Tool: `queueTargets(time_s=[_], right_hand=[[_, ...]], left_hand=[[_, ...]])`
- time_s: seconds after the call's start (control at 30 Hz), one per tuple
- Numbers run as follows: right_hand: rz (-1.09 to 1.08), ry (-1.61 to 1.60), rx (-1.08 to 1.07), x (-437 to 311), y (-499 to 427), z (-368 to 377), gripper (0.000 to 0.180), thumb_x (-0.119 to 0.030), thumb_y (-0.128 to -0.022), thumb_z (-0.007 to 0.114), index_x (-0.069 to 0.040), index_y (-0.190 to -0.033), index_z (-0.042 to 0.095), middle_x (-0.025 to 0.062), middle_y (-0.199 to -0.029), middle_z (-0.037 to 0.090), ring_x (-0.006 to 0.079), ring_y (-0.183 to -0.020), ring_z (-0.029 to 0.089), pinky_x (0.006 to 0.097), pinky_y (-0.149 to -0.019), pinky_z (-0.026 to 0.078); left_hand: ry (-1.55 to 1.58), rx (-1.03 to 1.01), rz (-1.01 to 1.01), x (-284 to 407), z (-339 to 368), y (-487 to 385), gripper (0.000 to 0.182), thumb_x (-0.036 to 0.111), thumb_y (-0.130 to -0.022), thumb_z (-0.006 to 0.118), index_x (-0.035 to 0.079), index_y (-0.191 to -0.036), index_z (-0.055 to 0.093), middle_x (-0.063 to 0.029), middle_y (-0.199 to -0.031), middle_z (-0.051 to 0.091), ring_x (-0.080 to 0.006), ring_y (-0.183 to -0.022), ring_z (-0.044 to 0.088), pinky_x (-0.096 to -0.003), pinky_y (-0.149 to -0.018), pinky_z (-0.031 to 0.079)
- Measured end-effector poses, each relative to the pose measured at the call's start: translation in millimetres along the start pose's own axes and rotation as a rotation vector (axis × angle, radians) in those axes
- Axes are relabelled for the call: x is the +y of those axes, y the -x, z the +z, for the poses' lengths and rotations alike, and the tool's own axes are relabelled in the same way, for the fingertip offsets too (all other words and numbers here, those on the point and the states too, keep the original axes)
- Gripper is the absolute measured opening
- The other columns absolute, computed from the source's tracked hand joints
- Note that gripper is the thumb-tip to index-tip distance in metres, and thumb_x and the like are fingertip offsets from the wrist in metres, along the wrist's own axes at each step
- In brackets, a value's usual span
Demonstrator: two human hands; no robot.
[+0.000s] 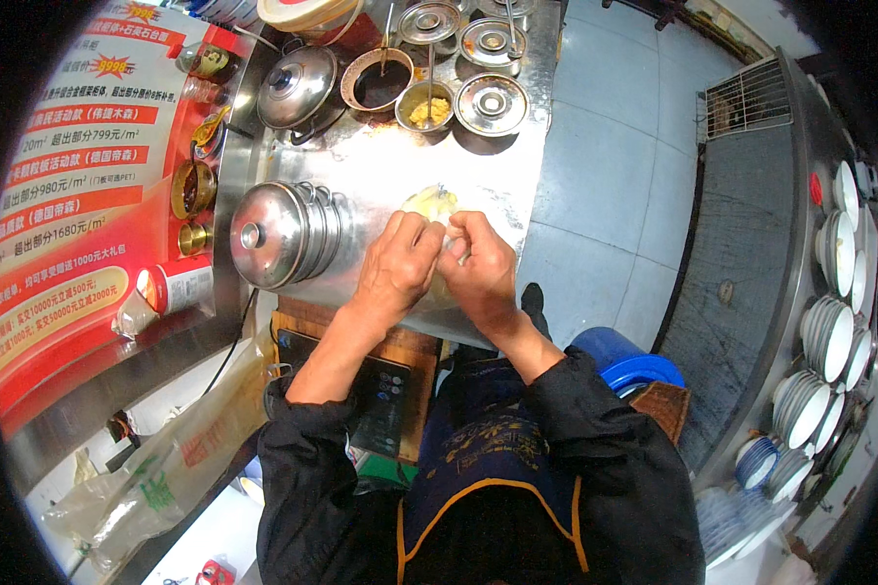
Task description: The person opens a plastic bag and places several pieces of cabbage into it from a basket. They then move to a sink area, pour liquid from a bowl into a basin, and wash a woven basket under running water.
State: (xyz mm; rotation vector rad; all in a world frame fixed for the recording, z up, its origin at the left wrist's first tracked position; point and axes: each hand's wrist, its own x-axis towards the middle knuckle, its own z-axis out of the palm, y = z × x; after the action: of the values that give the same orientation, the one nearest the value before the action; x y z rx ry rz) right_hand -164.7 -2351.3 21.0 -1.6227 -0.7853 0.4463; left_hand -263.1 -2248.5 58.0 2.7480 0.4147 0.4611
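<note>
My left hand point(402, 263) and my right hand point(481, 265) meet over the near part of the stainless steel table point(388, 164). Both have curled fingers pinching a thin, clear plastic bag point(433, 203) with something pale yellow in it. The fingertips nearly touch, and the part of the bag between and under them is mostly hidden. Beyond the hands stands a metal pot point(424, 110) holding yellow minced food and a spoon handle. Beside it are a bowl of dark sauce point(380, 82) and a lidded metal pot point(492, 104).
Stacked steamer pots with a lid point(267, 235) stand left of my hands, a lidded pot point(300, 80) behind them. An induction cooker point(380, 402) sits below the near edge. A blue bin point(622, 358) is on the floor at right. Stacked plates point(827, 340) line the far-right counter.
</note>
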Motion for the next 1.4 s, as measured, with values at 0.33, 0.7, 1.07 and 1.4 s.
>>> queueTargets(time_s=[0.33, 0.7, 1.07, 1.4], right_hand=[[-0.161, 0.070, -0.078, 7.5, -1.3, -4.4, 0.025, 0.007, -0.078, 0.058, -0.001, -0.102, 0.057, 0.0202, -0.090, 0.059, 0.0430, -0.080, 0.061, 0.0468, -0.069, 0.052], [-0.145, 0.038, -0.059, 0.5, 3.2, -12.4, 0.011, 0.003, -0.075, 0.067, -0.001, -0.082, 0.059, 0.0122, -0.076, 0.056, 0.0251, -0.062, 0.058, 0.0354, -0.057, 0.049], [-0.236, 0.149, -0.015, 4.6, -0.1, -2.3, 0.008, 0.006, -0.074, 0.061, 0.001, -0.077, 0.056, 0.0169, -0.071, 0.057, 0.0352, -0.061, 0.060, 0.0415, -0.054, 0.048], [-0.102, 0.197, -0.188, 10.4, 2.0, -5.7, 0.004, 0.000, -0.072, 0.057, 0.000, -0.073, 0.054, 0.0214, -0.070, 0.059, 0.0441, -0.068, 0.061, 0.0528, -0.063, 0.050]], left_hand=[[0.503, -0.454, -0.466, -18.6, -11.7, -13.6, 0.012, 0.006, -0.089, 0.060, -0.002, -0.089, 0.069, -0.0087, -0.082, 0.061, -0.0193, -0.078, 0.056, -0.0308, -0.072, 0.045], [0.954, -0.598, -0.937, -21.8, -27.9, -36.3, 0.014, 0.003, -0.087, 0.059, 0.001, -0.092, 0.072, 0.0009, -0.080, 0.064, -0.0074, -0.070, 0.052, -0.0216, -0.064, 0.040], [0.535, -0.405, -0.542, -24.9, -23.3, -21.5, 0.019, -0.001, -0.082, 0.061, -0.002, -0.098, 0.070, -0.0045, -0.081, 0.063, -0.0182, -0.073, 0.059, -0.0309, -0.068, 0.048], [-0.111, -0.187, 0.049, -21.0, -8.8, -12.9, 0.018, 0.001, -0.070, 0.068, 0.004, -0.084, 0.057, -0.0114, -0.087, 0.052, -0.0323, -0.082, 0.055, -0.0429, -0.067, 0.050]])
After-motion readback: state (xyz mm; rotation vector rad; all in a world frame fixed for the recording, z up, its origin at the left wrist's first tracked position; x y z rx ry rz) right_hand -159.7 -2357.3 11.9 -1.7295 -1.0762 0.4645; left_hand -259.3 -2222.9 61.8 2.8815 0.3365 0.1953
